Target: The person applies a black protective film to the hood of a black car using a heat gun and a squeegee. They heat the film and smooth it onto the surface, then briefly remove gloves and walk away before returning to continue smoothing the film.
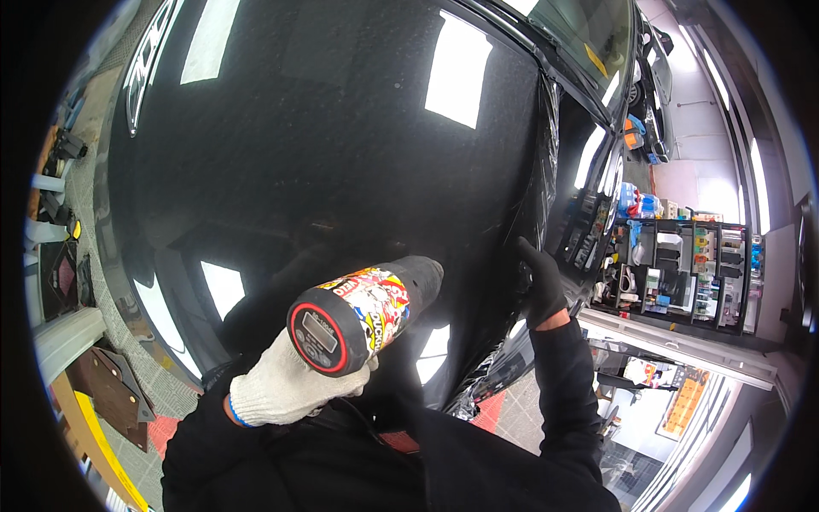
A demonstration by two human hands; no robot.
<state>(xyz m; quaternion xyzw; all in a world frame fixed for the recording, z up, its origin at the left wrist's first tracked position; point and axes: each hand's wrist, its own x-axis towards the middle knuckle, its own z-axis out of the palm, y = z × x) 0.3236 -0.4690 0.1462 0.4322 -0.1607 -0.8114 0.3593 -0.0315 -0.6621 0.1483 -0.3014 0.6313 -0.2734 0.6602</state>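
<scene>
A heat gun (384, 303) with a sticker-covered body, a red-ringed back and a small display is in my left hand (294, 384), which wears a white knit glove. Its dark nozzle points away and to the right, over the glossy black car hood (324, 162). My right hand (543, 282), in a black glove, is at the hood's right edge. One finger stretches forward there; the others are hard to make out against the dark surface. Loose, crinkled black film (546, 145) runs along that edge, close to the right hand.
The windshield (584, 38) lies at the far right of the hood. A black shelf rack (678, 320) with bottles and supplies stands to the right. On the left are a brown bag-like item (111, 397) and a curved yellow strip (107, 452). Another dark car (653, 94) is behind.
</scene>
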